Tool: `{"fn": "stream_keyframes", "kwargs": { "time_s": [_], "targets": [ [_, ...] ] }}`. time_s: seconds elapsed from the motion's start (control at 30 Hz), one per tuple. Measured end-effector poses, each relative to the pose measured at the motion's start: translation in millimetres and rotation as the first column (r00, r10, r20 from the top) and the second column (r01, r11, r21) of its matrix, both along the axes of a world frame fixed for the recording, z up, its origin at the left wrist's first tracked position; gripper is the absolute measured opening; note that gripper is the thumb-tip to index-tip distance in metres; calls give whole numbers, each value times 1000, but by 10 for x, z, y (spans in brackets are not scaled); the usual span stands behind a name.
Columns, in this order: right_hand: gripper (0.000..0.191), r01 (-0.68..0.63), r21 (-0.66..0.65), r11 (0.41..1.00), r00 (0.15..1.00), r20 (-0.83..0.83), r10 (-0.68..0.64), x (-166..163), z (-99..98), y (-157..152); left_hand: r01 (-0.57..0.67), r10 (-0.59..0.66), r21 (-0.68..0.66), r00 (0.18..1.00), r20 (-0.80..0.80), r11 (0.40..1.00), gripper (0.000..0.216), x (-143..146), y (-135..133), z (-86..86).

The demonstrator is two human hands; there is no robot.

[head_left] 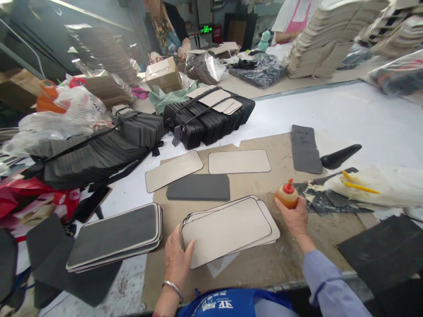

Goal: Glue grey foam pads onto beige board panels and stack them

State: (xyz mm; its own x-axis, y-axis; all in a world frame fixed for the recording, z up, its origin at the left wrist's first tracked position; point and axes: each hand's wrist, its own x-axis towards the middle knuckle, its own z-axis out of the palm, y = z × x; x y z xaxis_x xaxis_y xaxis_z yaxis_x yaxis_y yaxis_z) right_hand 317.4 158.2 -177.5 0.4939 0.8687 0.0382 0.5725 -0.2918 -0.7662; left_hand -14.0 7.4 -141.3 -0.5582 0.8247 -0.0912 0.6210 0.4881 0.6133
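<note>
The left hand (178,255) rests at the near left end of a stack of pale beige, round-cornered rectangular panels (228,231), thumb on top; whether it grips cannot be told. The right hand (296,215) grips an amber squeeze bottle with a red nozzle (287,197), just right of that stack.

The stack lies on a brown cardboard sheet (277,152) over the white-topped desk (357,119). Beyond it, a dark grey rectangular pile (198,188) and two single beige panels, one slanted (174,171), one nearly straight (239,161), occupy the space before a strapped bundle of black pieces (211,125). Left of the left hand sits a grey-faced, pale-rimmed stack (115,235).

To the right lie a dark grey piece with handwriting (306,148) (too small to read), a tapered black object (342,156) and a cream-coloured wrapped bundle (393,187) bearing yellow sticks (361,188). Two other people stand across the desk, behind cartons and plastic-wrapped goods.
</note>
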Motion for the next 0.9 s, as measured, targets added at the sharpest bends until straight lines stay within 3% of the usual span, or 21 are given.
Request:
{"fn": "stream_keyframes", "kwargs": {
  "time_s": [0.1,0.17,0.27,0.3,0.37,0.43,0.5,0.57,0.63,0.7,0.73,0.77,0.83,0.9],
  "targets": [
    [60,-65,-31,997,998,22,66,-99,279,-201,65,-60,81,996,-62,995,50,22,-103,-18],
    [60,-214,-62,975,977,10,215,-190,485,-372,88,-87,107,996,-17,990,48,110,-92,69],
    [53,-475,-108,873,880,-33,474,-413,757,-665,217,-244,124,928,282,968,52,355,4,300],
    [50,-535,-111,837,844,-43,534,-510,827,-768,276,-303,124,845,441,953,56,449,39,380],
    [44,-621,-92,778,784,-57,619,-709,929,-969,318,-325,158,584,744,935,68,616,88,516],
    [41,-660,-60,749,751,-72,656,-873,978,-1146,242,-249,180,296,922,953,71,721,96,614],
    [45,-652,-51,756,756,-116,644,-977,980,-1285,133,-175,163,82,981,978,63,759,69,682],
    [52,-598,-61,799,789,-216,575,-1037,942,-1389,69,-145,148,-44,988,987,56,759,32,726],
    [59,-492,-45,869,825,-344,449,-1084,877,-1465,35,-140,144,-101,985,989,52,748,6,740],
    [59,-387,-36,921,825,-460,328,-1131,808,-1516,50,-143,148,-86,986,988,54,723,-11,706],
    [59,-358,-45,933,817,-499,289,-1152,781,-1530,80,-152,153,-24,988,985,54,697,-25,668],
    [59,-343,-65,937,814,-518,262,-1172,763,-1536,124,-168,157,87,982,980,54,659,-46,615],
    [60,-343,-127,931,845,-476,246,-1208,756,-1520,241,-248,153,435,866,958,54,540,-121,468],
    [61,-348,-162,923,898,-341,279,-1259,773,-1480,375,-367,104,749,552,921,52,380,-233,287]
  ]
}}
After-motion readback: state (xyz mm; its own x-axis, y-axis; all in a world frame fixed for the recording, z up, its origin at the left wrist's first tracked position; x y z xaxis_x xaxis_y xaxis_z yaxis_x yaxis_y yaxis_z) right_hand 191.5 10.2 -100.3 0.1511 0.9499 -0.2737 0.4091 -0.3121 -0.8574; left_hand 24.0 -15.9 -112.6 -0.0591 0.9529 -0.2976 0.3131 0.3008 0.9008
